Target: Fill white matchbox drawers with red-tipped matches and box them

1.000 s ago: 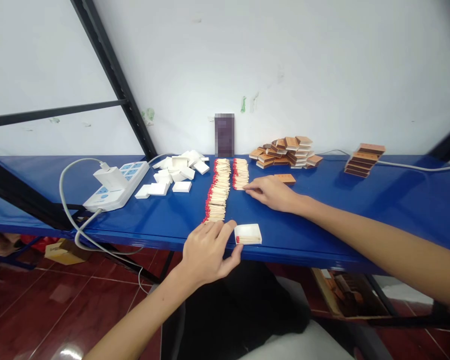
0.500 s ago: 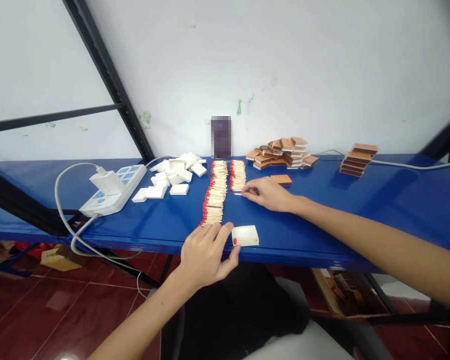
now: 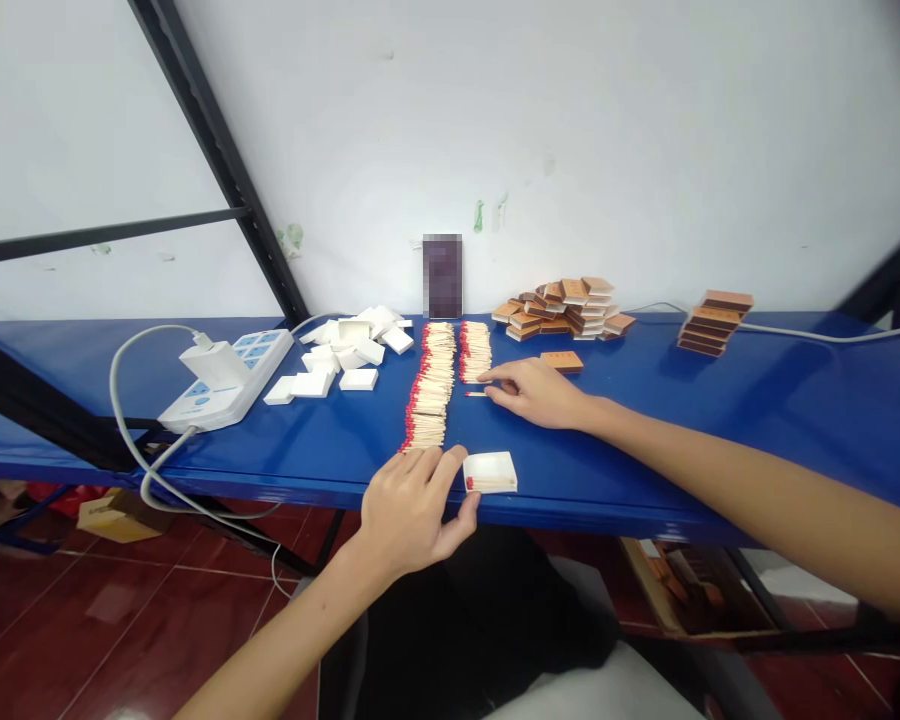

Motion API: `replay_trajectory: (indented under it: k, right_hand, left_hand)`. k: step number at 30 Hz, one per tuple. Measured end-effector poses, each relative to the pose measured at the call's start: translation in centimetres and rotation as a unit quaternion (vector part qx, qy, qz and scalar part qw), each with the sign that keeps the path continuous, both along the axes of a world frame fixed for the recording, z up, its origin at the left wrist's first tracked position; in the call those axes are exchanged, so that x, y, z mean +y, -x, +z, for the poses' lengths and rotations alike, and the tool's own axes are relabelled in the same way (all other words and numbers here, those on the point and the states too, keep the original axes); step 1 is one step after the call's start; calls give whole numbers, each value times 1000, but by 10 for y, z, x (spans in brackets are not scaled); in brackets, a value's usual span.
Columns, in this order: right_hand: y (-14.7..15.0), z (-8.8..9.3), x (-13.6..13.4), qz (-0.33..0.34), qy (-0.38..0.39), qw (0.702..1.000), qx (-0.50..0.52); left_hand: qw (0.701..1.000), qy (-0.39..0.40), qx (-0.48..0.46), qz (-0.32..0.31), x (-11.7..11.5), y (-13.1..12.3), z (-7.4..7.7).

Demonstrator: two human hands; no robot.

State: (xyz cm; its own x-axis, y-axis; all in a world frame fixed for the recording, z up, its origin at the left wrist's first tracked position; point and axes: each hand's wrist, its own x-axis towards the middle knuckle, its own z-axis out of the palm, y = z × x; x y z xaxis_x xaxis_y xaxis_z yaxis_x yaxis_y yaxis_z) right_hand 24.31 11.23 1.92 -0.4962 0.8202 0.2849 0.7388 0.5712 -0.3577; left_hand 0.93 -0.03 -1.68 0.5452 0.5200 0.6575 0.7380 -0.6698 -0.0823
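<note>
Matches [image 3: 433, 390] lie side by side in two rows on the blue shelf [image 3: 615, 440], heads to the left. A loose match [image 3: 474, 394] lies by itself just near of the shorter right row [image 3: 477, 350], its plain end at the right hand [image 3: 538, 390]. That hand is partly curled, thumb and index finger a little apart, the index fingertip at the near end of the row and the thumb by the loose match; whether it grips any stick is not clear. To the near left, the left hand [image 3: 412, 505] spans the left end of a small white tray [image 3: 495, 463], index finger at the far corner and thumb at the near one, apparently steadying it on the shelf. A few sticks [image 3: 493, 483] lie along the tray's near wall, heads to the left.

Each match should be almost weightless, stiff but easy to snap, and apt to roll on the smooth shelf. The bare wooden right end looks the best place for a light fingertip pinch, clear of the red head, which may crumble. The tray seems thin card: light, quick to slide and easy to dent, so gentle pressure at its corners suits it better than squeezing the long walls
</note>
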Motion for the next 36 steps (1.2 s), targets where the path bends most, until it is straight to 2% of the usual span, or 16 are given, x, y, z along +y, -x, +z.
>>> replay_trajectory:
  k: [14, 21, 36]
  right_hand:
    - [1, 3, 0, -28, 26, 999, -22]
    - [0, 1, -2, 4, 6, 1000, -19]
    - [-3, 3, -3, 39, 13, 999, 22]
  left_hand:
    - [1000, -3, -2, 1, -1, 1, -1]
    - [1000, -3, -1, 1, 0, 1, -1]
    - [1000, -5, -5, -1, 0, 1, 0]
